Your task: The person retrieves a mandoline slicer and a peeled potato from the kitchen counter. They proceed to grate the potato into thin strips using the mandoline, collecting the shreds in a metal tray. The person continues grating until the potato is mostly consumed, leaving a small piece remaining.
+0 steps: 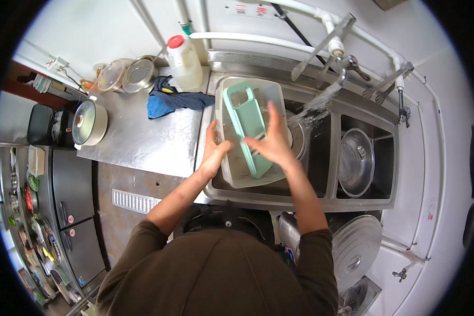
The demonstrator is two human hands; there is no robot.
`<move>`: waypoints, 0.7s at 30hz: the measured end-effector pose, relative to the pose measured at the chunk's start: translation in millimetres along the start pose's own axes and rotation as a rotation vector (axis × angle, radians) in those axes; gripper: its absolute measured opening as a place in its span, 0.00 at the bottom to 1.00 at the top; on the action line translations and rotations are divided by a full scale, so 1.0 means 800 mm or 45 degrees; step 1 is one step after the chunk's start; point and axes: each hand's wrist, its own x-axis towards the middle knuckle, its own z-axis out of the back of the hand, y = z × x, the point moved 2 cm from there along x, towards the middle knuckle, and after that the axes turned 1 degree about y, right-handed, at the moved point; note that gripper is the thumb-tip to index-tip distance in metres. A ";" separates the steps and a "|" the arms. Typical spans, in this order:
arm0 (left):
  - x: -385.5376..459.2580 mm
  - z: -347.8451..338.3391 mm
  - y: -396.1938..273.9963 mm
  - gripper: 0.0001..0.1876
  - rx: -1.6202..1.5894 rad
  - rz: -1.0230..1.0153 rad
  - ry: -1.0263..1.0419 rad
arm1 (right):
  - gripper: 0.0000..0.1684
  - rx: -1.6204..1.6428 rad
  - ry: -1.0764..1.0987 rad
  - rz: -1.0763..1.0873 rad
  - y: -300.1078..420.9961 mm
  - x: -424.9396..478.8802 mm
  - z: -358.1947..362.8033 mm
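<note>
A translucent plastic tub [235, 179] lies over the left basin of a steel sink, with a mint-green mandoline slicer [248, 114] slanting across its inside. My left hand [215, 150] is at the tub's left wall, thumb towards the inside and fingers along the outside; how firmly it holds cannot be told. My right hand [274, 142], slightly blurred, is over the slicer's blade part with its fingers spread; whether it touches the slicer is unclear. Water runs from a tap [347, 69] into the basin to the right of the tub, beside a round metal vessel [299, 136].
On the steel counter [142, 134] at the left are a lidded pot [90, 122], a blue and dark cloth [173, 98] and a red-capped plastic jug [185, 65]. The right basin holds a metal bowl [355, 162]. A large round lid [355, 252] leans below the sink.
</note>
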 end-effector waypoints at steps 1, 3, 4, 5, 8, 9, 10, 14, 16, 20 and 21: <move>0.004 -0.025 -0.008 0.52 -0.037 -0.016 0.025 | 0.70 -0.065 0.083 -0.072 -0.009 -0.007 -0.007; 0.021 -0.057 -0.002 0.52 -0.005 0.047 0.044 | 0.73 0.024 0.091 -0.237 -0.041 -0.006 -0.001; 0.026 -0.071 -0.001 0.52 0.001 0.064 0.058 | 0.75 0.070 0.097 -0.317 -0.054 -0.007 0.003; 0.031 -0.080 0.003 0.51 -0.007 0.167 0.086 | 0.69 0.122 -0.025 -0.322 -0.065 -0.014 0.015; 0.047 -0.081 0.048 0.46 -0.209 0.331 0.199 | 0.60 0.415 -0.165 -0.315 -0.061 -0.027 0.080; 0.053 -0.083 0.065 0.46 -0.225 0.357 0.245 | 0.55 0.755 -0.194 -0.446 -0.046 -0.037 0.105; 0.056 -0.086 0.078 0.45 -0.240 0.383 0.290 | 0.51 0.798 -0.233 -0.507 -0.034 -0.048 0.131; 0.068 -0.115 0.117 0.48 -0.080 0.465 0.274 | 0.44 0.832 -0.648 -0.531 -0.073 -0.116 0.199; 0.082 -0.126 0.142 0.47 -0.043 0.527 0.191 | 0.43 0.911 -0.977 -0.640 -0.093 -0.154 0.210; 0.118 -0.146 0.188 0.47 0.138 0.522 0.138 | 0.38 1.112 -1.319 -0.808 -0.124 -0.222 0.206; 0.124 -0.146 0.208 0.46 0.166 0.508 0.142 | 0.38 1.141 -1.361 -0.866 -0.127 -0.233 0.202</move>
